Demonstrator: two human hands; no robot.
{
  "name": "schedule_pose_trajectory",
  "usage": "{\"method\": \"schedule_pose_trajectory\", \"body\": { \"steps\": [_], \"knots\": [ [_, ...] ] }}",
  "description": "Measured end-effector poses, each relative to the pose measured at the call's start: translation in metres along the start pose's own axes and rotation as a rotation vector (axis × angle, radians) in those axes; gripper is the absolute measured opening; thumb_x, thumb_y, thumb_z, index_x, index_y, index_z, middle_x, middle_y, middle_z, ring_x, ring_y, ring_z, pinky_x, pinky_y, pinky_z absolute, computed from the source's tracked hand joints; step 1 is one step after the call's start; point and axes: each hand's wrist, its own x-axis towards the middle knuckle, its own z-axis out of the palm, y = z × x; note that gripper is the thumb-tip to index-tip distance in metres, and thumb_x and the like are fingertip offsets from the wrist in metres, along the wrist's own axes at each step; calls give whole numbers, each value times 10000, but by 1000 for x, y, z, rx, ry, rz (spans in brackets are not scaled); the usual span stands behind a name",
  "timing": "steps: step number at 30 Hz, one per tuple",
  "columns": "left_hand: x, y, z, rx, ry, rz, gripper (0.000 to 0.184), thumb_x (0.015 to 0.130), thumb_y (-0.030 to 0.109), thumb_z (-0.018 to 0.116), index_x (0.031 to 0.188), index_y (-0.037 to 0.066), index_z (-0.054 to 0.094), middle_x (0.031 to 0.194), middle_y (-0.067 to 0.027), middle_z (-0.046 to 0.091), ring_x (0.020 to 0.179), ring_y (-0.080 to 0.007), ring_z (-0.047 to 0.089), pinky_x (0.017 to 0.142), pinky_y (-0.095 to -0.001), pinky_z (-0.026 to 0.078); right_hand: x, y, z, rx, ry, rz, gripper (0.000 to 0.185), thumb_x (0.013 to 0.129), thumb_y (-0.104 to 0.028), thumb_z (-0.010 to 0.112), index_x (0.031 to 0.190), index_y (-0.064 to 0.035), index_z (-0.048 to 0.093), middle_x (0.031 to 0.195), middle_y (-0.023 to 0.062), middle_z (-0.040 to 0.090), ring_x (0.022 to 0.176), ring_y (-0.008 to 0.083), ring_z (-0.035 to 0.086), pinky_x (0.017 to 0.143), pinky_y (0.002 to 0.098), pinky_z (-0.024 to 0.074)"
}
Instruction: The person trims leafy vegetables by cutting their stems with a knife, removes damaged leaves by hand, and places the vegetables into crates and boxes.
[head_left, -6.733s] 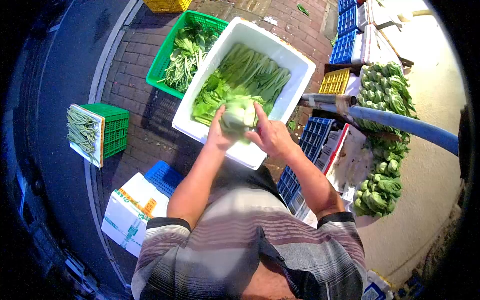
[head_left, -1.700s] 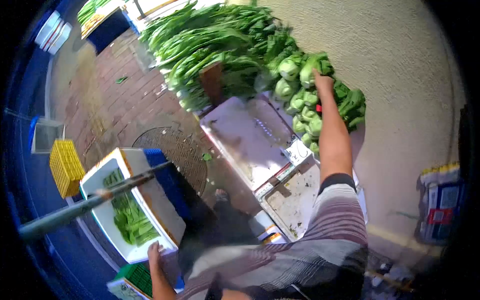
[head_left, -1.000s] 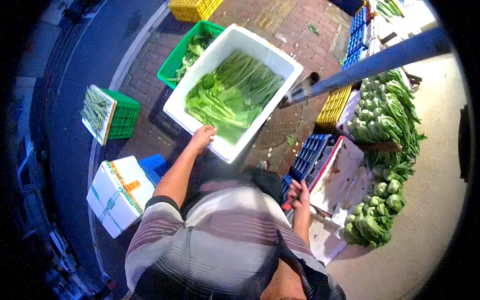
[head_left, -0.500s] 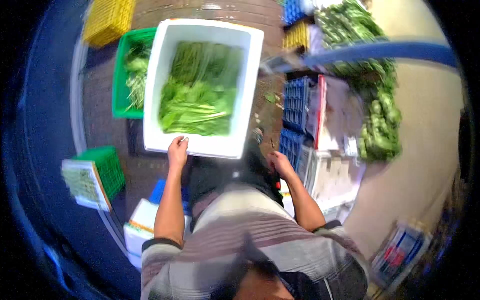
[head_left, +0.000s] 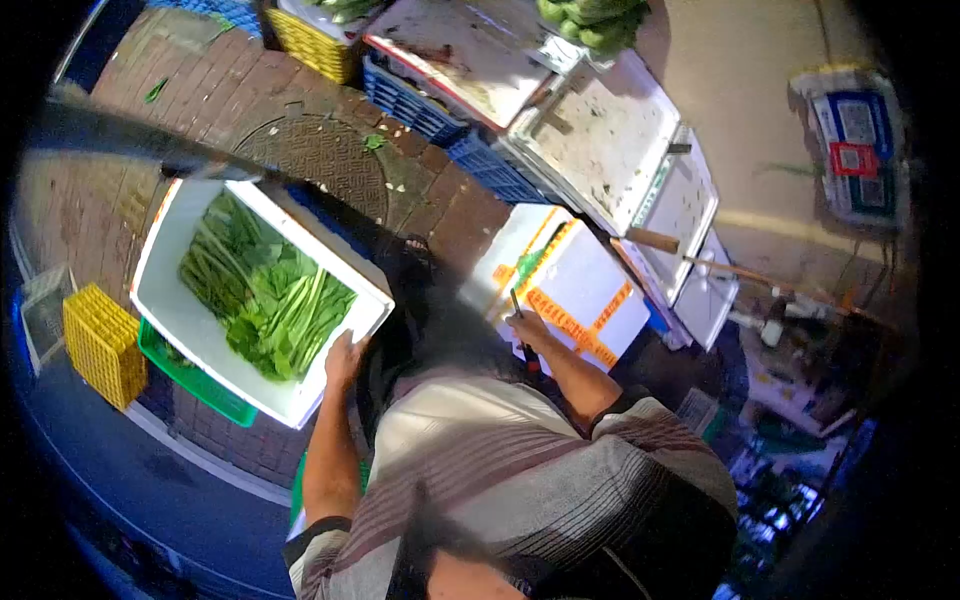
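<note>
My left hand [head_left: 345, 362] is closed on the near rim of a white foam box [head_left: 160, 262], left of my body. Inside the box lie leafy greens [head_left: 290, 315] with pale stalks, and darker long-stemmed greens [head_left: 215, 245] behind them. My right hand [head_left: 530, 328] is closed around a slender dark tool [head_left: 516, 300] with red and black near its lower end; its kind cannot be made out. Beside and beyond that hand stands another white foam box [head_left: 600, 285] with orange printed tape and a green patch on top.
White trays [head_left: 605, 140] rest on blue crates [head_left: 415, 100] at the upper right, with green vegetables [head_left: 595, 22] behind. A green crate [head_left: 195, 385] and yellow crate [head_left: 105, 345] stand at left. A manhole cover [head_left: 315, 160] lies in the brick paving.
My view has turned right, so the stall now lies ahead. The held foam box appears further left and at an angle. The taped foam box is now in view by my right hand.
</note>
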Motion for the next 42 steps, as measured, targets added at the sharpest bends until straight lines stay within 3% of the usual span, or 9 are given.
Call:
{"method": "schedule_pose_trajectory", "body": {
  "steps": [5, 11, 13, 16, 17, 23, 28, 38, 42],
  "knots": [
    [17, -26, 19, 107, -39, -5, 720, 888, 530, 626, 1313, -44, 532, 1225, -278, 606, 1119, -399, 604, 951, -428, 471, -28, -38, -14, 286, -198, -126, 333, 901, -359, 633, 908, -30, 587, 705, 52, 539, 527, 148, 519, 451, 315, 449],
    [28, -12, 8, 135, -121, -24, 684, 904, 518, 611, 1290, -44, 548, 1213, -287, 609, 1134, -421, 589, 955, -435, 467, -11, -15, -12, 340, 19, -222, 358, 918, -369, 597, 957, -13, 584, 736, 73, 545, 536, 160, 536, 455, 322, 464],
    [28, 0, 0, 147, -197, 9, 683, 916, 539, 577, 1297, -25, 530, 1083, -294, 645, 991, -468, 622, 820, -492, 504, -19, 2, -7, 397, 107, -216, 346, 931, -351, 581, 966, -7, 586, 739, 75, 551, 531, 164, 536, 454, 326, 461],
    [43, -18, 6, 336, -199, 112, 617, 915, 518, 584, 1273, 20, 516, 1013, -295, 652, 934, -476, 626, 772, -514, 500, -35, 33, 8, 529, 221, 84, 320, 954, -322, 566, 987, -5, 589, 730, 80, 582, 505, 177, 532, 446, 326, 445],
    [52, -27, 8, 351, -217, 135, 593, 906, 507, 601, 1253, 33, 520, 1003, -293, 654, 931, -475, 626, 772, -515, 499, -35, 61, 18, 352, 257, -160, 334, 952, -344, 570, 994, -13, 580, 715, 64, 584, 497, 177, 527, 450, 323, 441],
    [44, 4, -5, 288, -272, 170, 547, 809, 437, 716, 1141, 48, 523, 966, -281, 665, 941, -474, 626, 786, -541, 484, -80, 125, 82, 290, 459, -291, 386, 892, -386, 598, 752, -28, 632, 671, 76, 598, 620, 178, 570, 570, 384, 444],
    [68, -35, 17, 335, -201, 184, 520, 800, 412, 712, 1111, 30, 546, 958, -280, 667, 927, -462, 634, 779, -523, 494, -72, 169, 107, 190, 305, 121, 396, 850, -382, 637, 817, 12, 659, 725, 119, 640, 688, 211, 606, 634, 404, 459],
    [50, -3, 11, 417, -102, 196, 478, 781, 401, 726, 1062, 34, 605, 951, -244, 683, 907, -438, 651, 791, -505, 505, -65, 179, 81, 187, 424, -262, 407, 941, -396, 558, 954, 5, 623, 731, 114, 635, 590, 200, 589, 537, 367, 468],
    [98, -67, 32, 123, -198, 88, 489, 763, 387, 740, 1070, 32, 605, 927, -233, 684, 882, -418, 658, 774, -479, 501, -69, 171, 59, 257, 404, -277, 482, 979, -431, 492, 1085, 34, 565, 769, 138, 644, 574, 205, 599, 531, 366, 487]
  ]
}}
